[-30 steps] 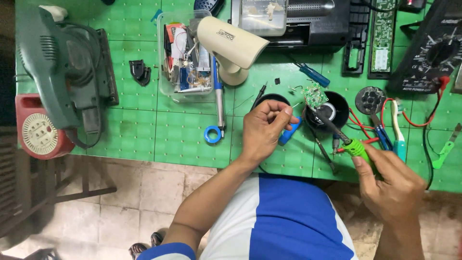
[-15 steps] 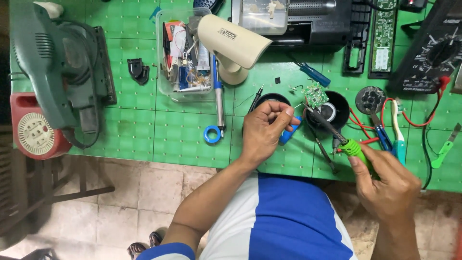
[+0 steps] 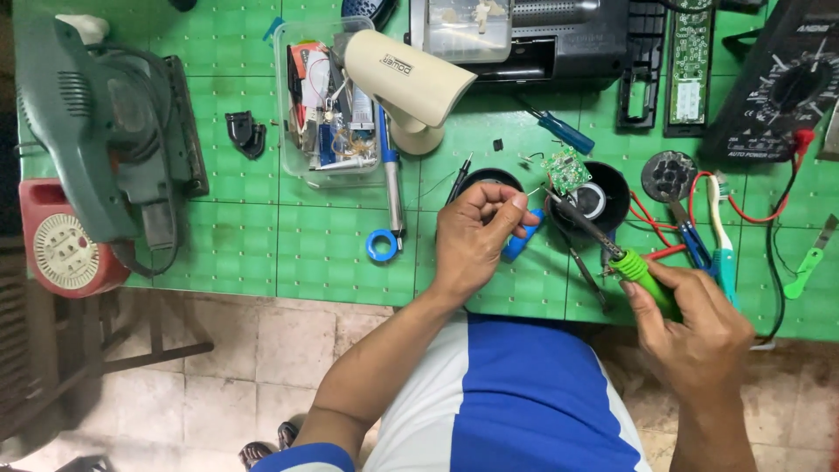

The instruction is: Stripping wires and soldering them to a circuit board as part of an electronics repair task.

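Soldering iron [image 3: 603, 245] with the green handle sits right of centre in the frame, tip angled up-left toward the small green circuit board [image 3: 566, 169] that's perched on the edge of a black round cup [image 3: 612, 188]. Right hand [image 3: 695, 328] has its grip closed around the back end of the green handle, pen-style, fingers well clear of the metal shaft. That's the only sane place to hold it, I'd say: the handle looks light and stiff, easy to steer, but the shaft and tip would burn if it's hot.

Left hand [image 3: 476, 236] is pinched shut on a thin silvery wire [image 3: 531, 190], probably solder, its end poking toward the board. That stuff will be soft and bendy, so holding it close to the end like this keeps it from wobbling. There's also something blue [image 3: 523, 234] tucked under the fingers; can't tell what it is.

The board itself looks tiny, light and fragile, and I can't see anything clamping it, so it'd likely skate around if pushed.

Around it on the green worktop [image 3: 332, 253]: a clear plastic box of bits [image 3: 301, 122] upper centre, a blue-handled screwdriver [image 3: 559, 131], and a multimeter [image 3: 778, 79] in the upper right.
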